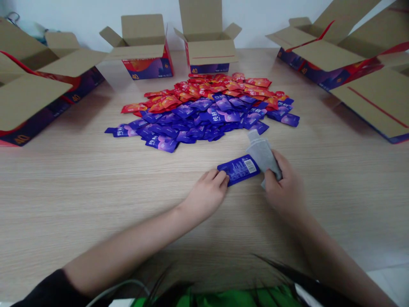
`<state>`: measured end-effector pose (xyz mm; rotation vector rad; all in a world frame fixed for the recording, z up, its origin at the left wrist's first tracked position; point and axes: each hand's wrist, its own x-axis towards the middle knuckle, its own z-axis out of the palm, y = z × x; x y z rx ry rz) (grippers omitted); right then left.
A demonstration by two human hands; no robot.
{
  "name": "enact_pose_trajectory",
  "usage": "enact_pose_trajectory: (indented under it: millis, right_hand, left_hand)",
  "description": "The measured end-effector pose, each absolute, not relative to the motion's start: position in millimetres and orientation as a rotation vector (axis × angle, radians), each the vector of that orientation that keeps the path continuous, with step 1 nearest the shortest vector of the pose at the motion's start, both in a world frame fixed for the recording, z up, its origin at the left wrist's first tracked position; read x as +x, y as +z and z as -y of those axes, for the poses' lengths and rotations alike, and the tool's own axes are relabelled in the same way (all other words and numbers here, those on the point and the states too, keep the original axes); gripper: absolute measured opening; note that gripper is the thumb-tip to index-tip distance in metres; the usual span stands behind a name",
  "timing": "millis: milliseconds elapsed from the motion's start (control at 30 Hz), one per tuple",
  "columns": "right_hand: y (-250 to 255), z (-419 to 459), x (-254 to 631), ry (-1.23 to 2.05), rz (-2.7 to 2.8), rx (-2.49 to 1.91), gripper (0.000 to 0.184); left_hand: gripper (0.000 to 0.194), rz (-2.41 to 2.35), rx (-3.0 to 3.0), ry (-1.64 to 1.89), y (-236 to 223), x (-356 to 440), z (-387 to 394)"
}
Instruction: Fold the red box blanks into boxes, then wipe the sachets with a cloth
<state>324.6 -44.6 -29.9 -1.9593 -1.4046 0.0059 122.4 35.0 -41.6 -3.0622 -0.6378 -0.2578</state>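
**Both hands on one purple packet, near the desk's front edge**

Plenty of bare wood lies around the hands: the desk (64, 183) is open to the left and right of them, and a clear strip separates them from the heap further back. Towards the front edge the forearms cross the surface, with only bare wood beneath them.

Along the far edge stand two small open boxes, the left box (143, 51) and the middle box (207, 42), both with flaps up. Larger open cartons sit at the sides: one at the far left corner (35, 85) and another at the far right corner (335, 51), their flaps spreading over the desk and narrowing the side room there.

Between the small boxes and the hands lies the heap of packets, red ones (220, 87) towards the back and purple ones (198, 121) towards the front, well apart from either side edge.

The left hand (207, 194) rests on the wood with fingertips closed onto the left end of a single purple packet (239, 169), which lies barcode side up just in front of the heap. The right hand (283, 185) has its fingers curled tightly around a grey pouch (262, 153), which touches the packet's right end.
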Motion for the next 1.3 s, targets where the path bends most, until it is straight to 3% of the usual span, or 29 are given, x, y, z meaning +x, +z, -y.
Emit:
enact_pose_trajectory:
  millis: [100,300,533,800,1133,1300]
  right_hand:
    - [-29,40,301,-0.106,1.597,-1.796,0.055]
    - [-39,30,271,0.054,2.178,-1.89,0.054]
    - [-47,35,304,-0.107,1.88,-2.195,0.05]
    - [-44,35,280,0.041,2.161,-1.921,0.051]
    - [-57,32,313,0.011,1.892,-2.058,0.052]
    - [-62,12,286,0.035,2.117,-1.889,0.056]
  left_hand:
    - [0.032,0.738,-3.06,-0.292,-44,123,-23]
    - [0.039,0.815,-3.171,-0.206,-42,117,-17]
    - [0.045,0.747,-3.131,-0.185,-43,114,-20]
    - [0.043,0.773,-3.077,-0.158,-43,116,-19]
    - [0.042,0.934,-2.874,-0.105,-45,116,-3]
    - [0.056,0.939,-3.006,-0.232,-41,107,-25]
